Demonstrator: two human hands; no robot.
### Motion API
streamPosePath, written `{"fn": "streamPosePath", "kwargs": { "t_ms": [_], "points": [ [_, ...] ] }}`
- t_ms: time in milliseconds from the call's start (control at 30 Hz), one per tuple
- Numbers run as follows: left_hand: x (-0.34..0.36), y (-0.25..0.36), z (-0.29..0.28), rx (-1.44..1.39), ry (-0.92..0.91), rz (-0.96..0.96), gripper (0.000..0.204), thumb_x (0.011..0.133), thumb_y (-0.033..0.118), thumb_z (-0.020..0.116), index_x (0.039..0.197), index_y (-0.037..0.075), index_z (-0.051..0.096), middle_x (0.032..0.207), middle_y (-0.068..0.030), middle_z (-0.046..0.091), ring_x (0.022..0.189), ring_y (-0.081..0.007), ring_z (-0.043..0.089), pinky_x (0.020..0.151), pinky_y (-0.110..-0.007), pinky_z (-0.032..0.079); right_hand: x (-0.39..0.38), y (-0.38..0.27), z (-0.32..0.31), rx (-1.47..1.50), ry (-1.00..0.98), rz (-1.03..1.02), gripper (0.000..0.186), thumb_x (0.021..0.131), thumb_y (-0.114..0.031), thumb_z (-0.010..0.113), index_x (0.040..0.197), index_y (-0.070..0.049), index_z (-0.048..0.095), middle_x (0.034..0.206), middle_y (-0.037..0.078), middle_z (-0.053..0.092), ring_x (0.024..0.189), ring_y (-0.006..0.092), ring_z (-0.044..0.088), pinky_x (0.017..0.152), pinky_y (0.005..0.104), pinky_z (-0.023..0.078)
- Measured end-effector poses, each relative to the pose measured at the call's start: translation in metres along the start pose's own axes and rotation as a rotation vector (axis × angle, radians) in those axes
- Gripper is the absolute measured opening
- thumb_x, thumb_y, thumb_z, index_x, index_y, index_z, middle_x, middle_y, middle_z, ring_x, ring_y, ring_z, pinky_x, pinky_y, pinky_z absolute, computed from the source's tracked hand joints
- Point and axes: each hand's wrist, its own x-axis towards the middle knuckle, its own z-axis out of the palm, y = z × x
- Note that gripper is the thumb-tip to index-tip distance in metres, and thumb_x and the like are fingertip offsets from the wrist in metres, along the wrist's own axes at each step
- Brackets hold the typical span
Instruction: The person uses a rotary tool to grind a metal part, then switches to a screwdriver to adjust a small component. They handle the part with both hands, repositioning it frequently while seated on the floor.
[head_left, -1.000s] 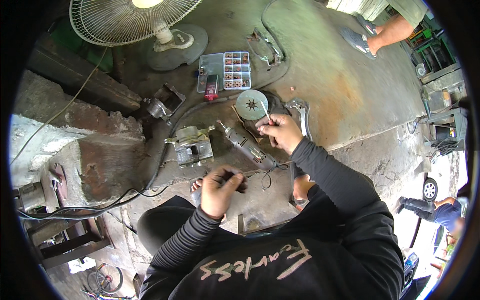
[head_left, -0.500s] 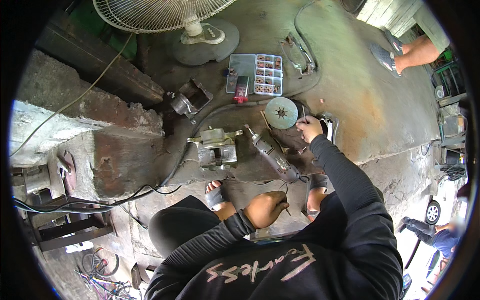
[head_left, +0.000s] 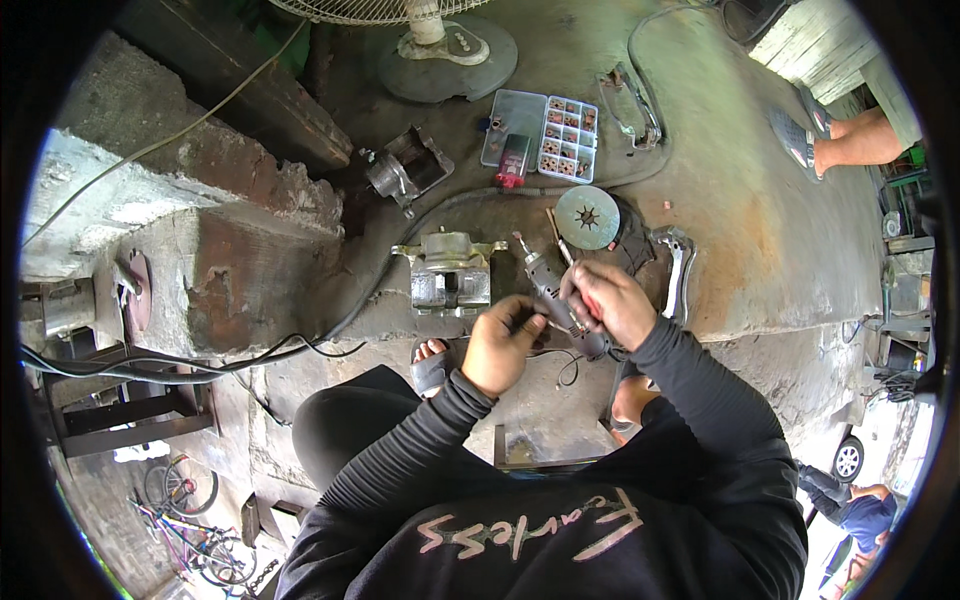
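Observation:
My right hand (head_left: pixel 610 305) is closed round a slim tool with a red handle (head_left: pixel 594 308), mostly hidden by the fingers. To its left, my left hand (head_left: pixel 503 343) pinches a small thin piece (head_left: pixel 550 320) whose kind I cannot make out. Both hands are above the near end of a grey rotary power tool (head_left: pixel 547 280), which lies with its chuck and bit pointing away from me. Left of that tool rests a metal brake caliper (head_left: pixel 450 280). Beyond my right hand lies a round grey-green disc (head_left: pixel 588 218) with a star-shaped centre hole.
A compartment case (head_left: pixel 545 165) with several copper-coloured pieces stands open, a red-and-dark box (head_left: pixel 514 158) on its lid. Another caliper part (head_left: pixel 405 172), metal brackets (head_left: pixel 676 272) and a thick cable (head_left: pixel 470 200) lie around. A fan base (head_left: pixel 450 70) is at the back; a person's foot (head_left: pixel 797 140) far right.
My right hand has come back from beside the disc toward me and left, with the red-handled tool. My left hand has risen forward to meet it. The view has shifted slightly.

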Motion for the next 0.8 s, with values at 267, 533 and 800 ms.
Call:
{"fn": "streamPosePath", "kwargs": {
  "t_ms": [267,533,800],
  "points": [
    [0.006,-0.003,-0.004,-0.265,-0.011,-0.067,0.015,0.092,0.002,0.052,0.103,-0.002,0.061,0.086,-0.0031,0.064,0.075,-0.0083,0.059,0.070,-0.022,0.049,-0.029,0.010,0.014,-0.210,0.016,-0.019,0.014,0.094,-0.005,0.043,0.098,-0.002,0.055,0.076,0.001,0.054,0.068,0.0066,0.050,0.060,0.0217,0.044],
    [0.002,-0.003,0.015,-0.209,-0.030,-0.121,0.015,0.093,0.004,0.052,0.104,0.000,0.062,0.083,-0.0009,0.062,0.069,-0.0061,0.055,0.064,-0.021,0.047,-0.060,0.021,0.005,-0.848,0.132,-0.143,0.038,0.087,-0.035,0.061,0.102,-0.001,0.054,0.078,0.017,0.058,0.070,0.0293,0.060,0.064,0.0366,0.046],
    [-0.016,0.002,0.035,-0.392,-0.152,-0.290,0.016,0.091,0.003,0.054,0.105,-0.001,0.062,0.090,-0.0061,0.065,0.076,-0.0107,0.059,0.070,-0.023,0.049,-0.093,0.007,0.007,-1.461,0.241,-0.314,0.058,0.077,-0.060,0.061,0.084,-0.003,0.055,0.070,0.013,0.058,0.065,0.0309,0.061,0.056,0.0400,0.048]
  ]
}}
